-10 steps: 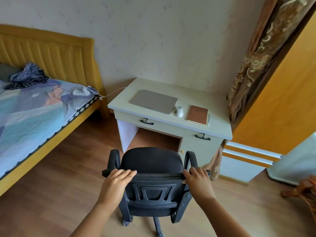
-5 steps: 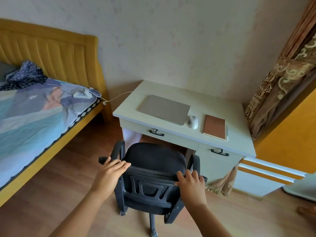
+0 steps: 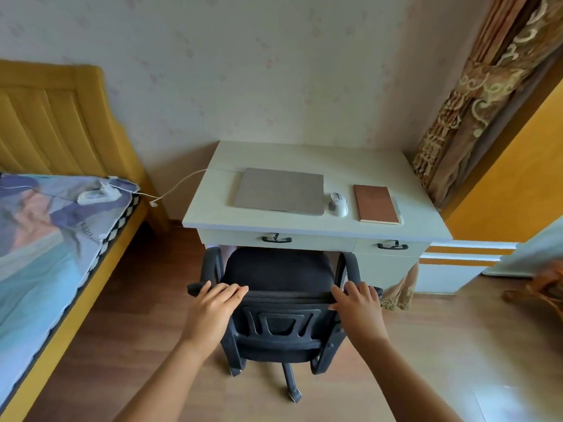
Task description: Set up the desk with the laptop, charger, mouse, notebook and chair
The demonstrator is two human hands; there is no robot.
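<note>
- Left hand (image 3: pixel 213 306): fingers nearly straight, close together, laid flat over the top edge of the chair (image 3: pixel 278 300) backrest at its left corner; palm down, thumb not visible, so can't tell if it wraps under.
- Right hand (image 3: pixel 359 309): fingers slightly fanned, resting on the backrest top edge at the right corner, fingertips (image 3: pixel 336 292) on the rim; thumb against the backrest's rear face. Not a tight clench.
- Chair relative to the hands: backrest directly under both palms, seat just beyond the fingertips toward the desk (image 3: pixel 304 229). Front of seat and armrests reach the desk's front edge, below the left drawer (image 3: pixel 277 239); castor base sticks out toward the person.
- On the desk top: laptop (image 3: pixel 278 190) shut, lying flat, left of centre; mouse (image 3: pixel 338 204) just beside its right edge; notebook (image 3: pixel 376 204) closed, brown cover, right of the mouse, near but apart.
- White cable (image 3: pixel 179 185) runs from the desk's left edge to a white charger brick (image 3: pixel 97 194) lying on the bed (image 3: pixel 45 239) left of the desk; a loose plug end hangs between bed and desk.
- Drawers: both shut, contents not visible; right drawer (image 3: pixel 392 246) sits under the notebook.
- Curtain (image 3: pixel 475 99) hangs right of the desk.
</note>
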